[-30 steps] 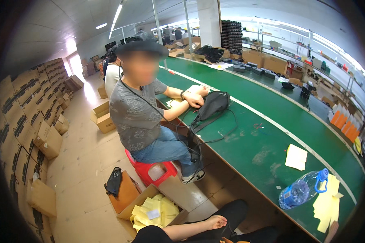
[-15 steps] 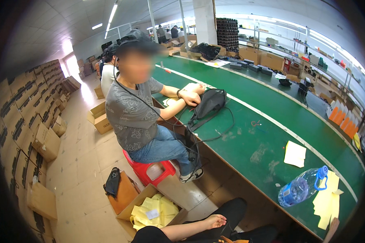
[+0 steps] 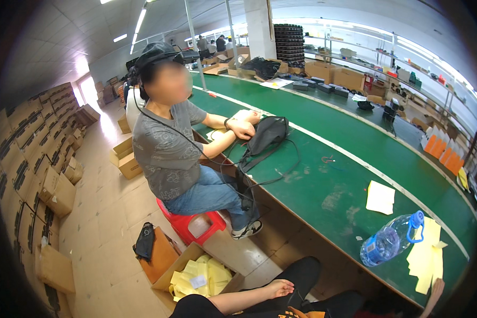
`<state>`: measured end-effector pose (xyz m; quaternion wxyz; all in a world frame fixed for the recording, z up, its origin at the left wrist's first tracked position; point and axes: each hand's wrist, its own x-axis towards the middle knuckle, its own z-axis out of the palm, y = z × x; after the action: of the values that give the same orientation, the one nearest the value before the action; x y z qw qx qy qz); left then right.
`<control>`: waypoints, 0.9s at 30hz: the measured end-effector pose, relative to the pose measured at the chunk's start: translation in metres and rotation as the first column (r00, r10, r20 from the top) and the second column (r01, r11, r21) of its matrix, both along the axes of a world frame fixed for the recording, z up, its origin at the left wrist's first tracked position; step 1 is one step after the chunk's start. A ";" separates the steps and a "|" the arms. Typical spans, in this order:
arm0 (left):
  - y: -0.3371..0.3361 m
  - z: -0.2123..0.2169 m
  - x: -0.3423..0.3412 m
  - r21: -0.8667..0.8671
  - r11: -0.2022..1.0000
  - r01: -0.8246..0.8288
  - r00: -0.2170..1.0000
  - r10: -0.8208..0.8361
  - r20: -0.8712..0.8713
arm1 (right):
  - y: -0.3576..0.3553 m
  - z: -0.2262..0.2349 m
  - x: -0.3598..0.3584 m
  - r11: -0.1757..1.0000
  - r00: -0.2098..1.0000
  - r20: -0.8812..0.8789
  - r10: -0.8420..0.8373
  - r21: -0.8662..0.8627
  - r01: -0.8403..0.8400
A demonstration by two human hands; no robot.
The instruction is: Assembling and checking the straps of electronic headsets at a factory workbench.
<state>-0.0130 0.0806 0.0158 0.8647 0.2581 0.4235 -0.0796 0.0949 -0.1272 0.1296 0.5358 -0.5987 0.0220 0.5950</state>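
My left hand (image 3: pixel 281 288) rests palm up on my dark-trousered thigh, its fingers loosely curled and holding nothing. At the lower right my right hand (image 3: pixel 436 289) is at the bench edge, beside the lower end of the yellow paper sheets (image 3: pixel 425 257); it is small in view, its fingers seem stretched out, and I cannot tell whether they touch the sheets. A large clear plastic bottle (image 3: pixel 379 246) with a blue cap and handle lies tilted on the green bench (image 3: pixel 307 196), left of these sheets. Farther off is another pale yellow pad (image 3: pixel 380 197).
A seated co-worker (image 3: pixel 167 127) on a red stool (image 3: pixel 188 225) leans arms on the bench beside a black bag (image 3: pixel 270 135) with trailing cables. An open carton (image 3: pixel 169 281) of yellow paper pieces stands left of my legs. Stacked cartons (image 3: pixel 26 169) line the left side.
My right hand has come up a little at the bench edge toward the yellow sheets. The view has shifted slightly, and the co-worker's head is raised. My left hand stays on my thigh.
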 end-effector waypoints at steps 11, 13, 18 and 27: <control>-0.001 -0.010 -0.001 -0.024 0.999 -0.025 1.000 0.025 0.002 | 0.001 0.000 -0.003 0.999 0.999 -0.024 -0.024 0.034 0.025; -0.003 -0.015 -0.002 -0.031 0.999 -0.022 0.998 0.024 0.065 | 0.001 0.000 -0.004 0.999 1.000 -0.013 -0.008 0.034 0.009; -0.003 -0.021 0.002 -0.065 0.997 -0.044 0.994 0.050 0.093 | 0.009 0.002 -0.005 0.999 0.999 0.023 0.028 0.033 -0.029; -0.003 -0.001 0.002 0.121 0.987 0.104 0.991 -0.114 0.074 | 0.003 -0.004 -0.011 0.996 1.000 -0.005 -0.026 0.082 0.026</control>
<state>-0.0113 0.0774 0.0145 0.8589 0.3342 0.3773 -0.0913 0.0840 -0.1241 0.1259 0.5676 -0.5747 0.0061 0.5895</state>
